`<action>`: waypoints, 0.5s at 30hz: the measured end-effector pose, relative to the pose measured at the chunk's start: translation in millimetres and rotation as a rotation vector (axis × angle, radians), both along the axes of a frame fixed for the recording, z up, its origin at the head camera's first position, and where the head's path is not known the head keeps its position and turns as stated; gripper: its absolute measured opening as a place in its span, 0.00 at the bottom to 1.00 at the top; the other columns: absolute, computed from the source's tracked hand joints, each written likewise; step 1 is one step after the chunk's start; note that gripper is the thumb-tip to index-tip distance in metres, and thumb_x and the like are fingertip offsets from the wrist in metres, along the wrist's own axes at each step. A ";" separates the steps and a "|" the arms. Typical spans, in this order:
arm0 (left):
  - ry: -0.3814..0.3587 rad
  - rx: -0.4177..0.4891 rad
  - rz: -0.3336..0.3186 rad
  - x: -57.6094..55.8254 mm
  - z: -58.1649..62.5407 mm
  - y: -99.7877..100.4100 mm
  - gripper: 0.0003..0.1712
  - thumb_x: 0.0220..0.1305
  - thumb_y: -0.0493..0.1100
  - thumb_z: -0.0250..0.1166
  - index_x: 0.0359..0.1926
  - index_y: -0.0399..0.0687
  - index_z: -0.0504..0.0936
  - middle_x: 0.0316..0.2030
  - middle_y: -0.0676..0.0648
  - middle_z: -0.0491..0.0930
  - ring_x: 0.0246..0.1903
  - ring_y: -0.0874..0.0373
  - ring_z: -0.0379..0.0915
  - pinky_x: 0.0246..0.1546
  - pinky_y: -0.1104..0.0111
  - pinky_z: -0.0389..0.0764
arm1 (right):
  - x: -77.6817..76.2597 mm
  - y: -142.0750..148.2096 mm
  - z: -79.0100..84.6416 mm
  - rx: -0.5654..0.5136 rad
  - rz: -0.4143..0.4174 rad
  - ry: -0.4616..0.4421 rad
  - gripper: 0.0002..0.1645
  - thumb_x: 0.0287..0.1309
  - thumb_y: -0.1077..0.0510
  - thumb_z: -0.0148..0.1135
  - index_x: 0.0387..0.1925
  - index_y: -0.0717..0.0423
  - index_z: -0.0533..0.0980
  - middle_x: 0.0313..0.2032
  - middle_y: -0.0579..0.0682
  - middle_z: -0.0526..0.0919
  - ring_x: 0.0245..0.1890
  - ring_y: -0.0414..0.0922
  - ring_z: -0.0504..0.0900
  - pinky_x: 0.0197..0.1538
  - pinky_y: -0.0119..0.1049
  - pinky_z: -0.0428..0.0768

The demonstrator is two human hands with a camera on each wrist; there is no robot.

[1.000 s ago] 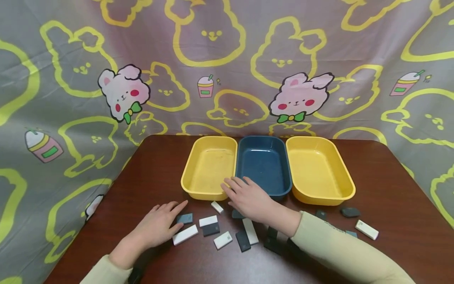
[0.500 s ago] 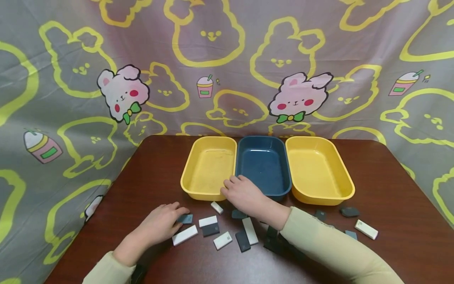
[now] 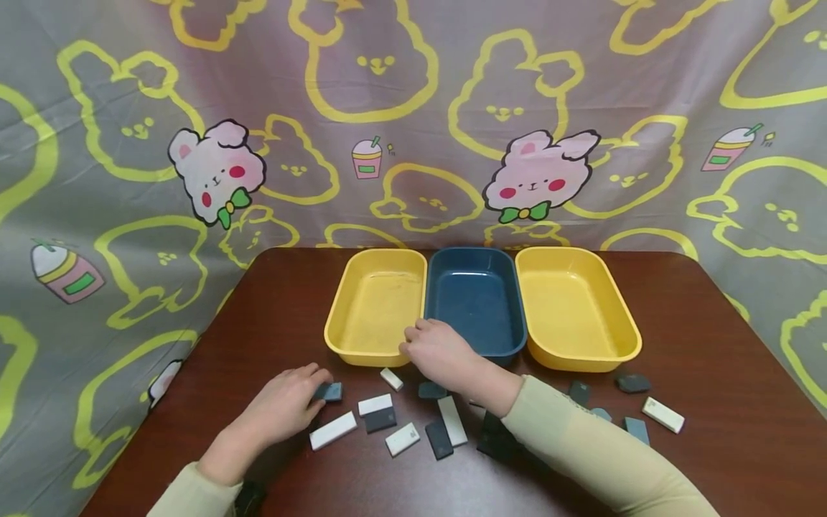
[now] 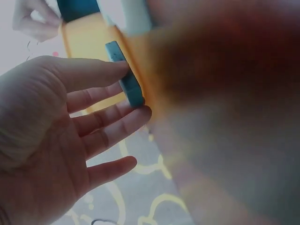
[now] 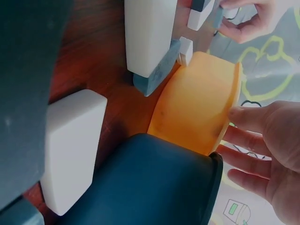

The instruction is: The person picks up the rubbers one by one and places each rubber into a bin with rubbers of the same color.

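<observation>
From the head, the left hand (image 3: 284,402) pinches a blue-grey block (image 3: 333,392), a white block (image 3: 333,431) just beside it. Left wrist: thumb and fingertips clamp the block. Right wrist: the right hand (image 5: 269,150), fingers apart, overlaps a yellow bin's (image 5: 194,101) rim; contact unclear.

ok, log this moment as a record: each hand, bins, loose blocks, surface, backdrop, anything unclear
left_hand: left hand pinches a blue-grey block between thumb and fingers
right_hand: right hand at the near right corner of the left yellow bin; no block seen in it
bins: left yellow bin, blue bin, right yellow bin, side by side
loose_blocks: white blocks and dark blocks, scattered nearer the person than the bins
surface: brown table
backdrop: cartoon-print cloth
unclear: right-hand contact with rim; block count, some hidden by right arm
</observation>
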State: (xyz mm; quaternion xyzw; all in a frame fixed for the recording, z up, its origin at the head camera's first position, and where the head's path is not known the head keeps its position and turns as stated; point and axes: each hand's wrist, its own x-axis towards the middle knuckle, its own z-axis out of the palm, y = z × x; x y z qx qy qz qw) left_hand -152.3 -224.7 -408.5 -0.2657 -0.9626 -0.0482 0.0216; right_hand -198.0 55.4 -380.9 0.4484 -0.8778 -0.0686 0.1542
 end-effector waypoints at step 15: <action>0.002 0.154 0.158 -33.0 58.4 -12.0 0.15 0.51 0.36 0.73 0.39 0.36 0.79 0.30 0.48 0.71 0.27 0.56 0.68 0.31 0.60 0.78 | -1.0 -2.8 -0.6 0.027 -0.011 0.010 0.07 0.59 0.60 0.67 0.38 0.49 0.86 0.28 0.46 0.80 0.27 0.42 0.74 0.31 0.30 0.72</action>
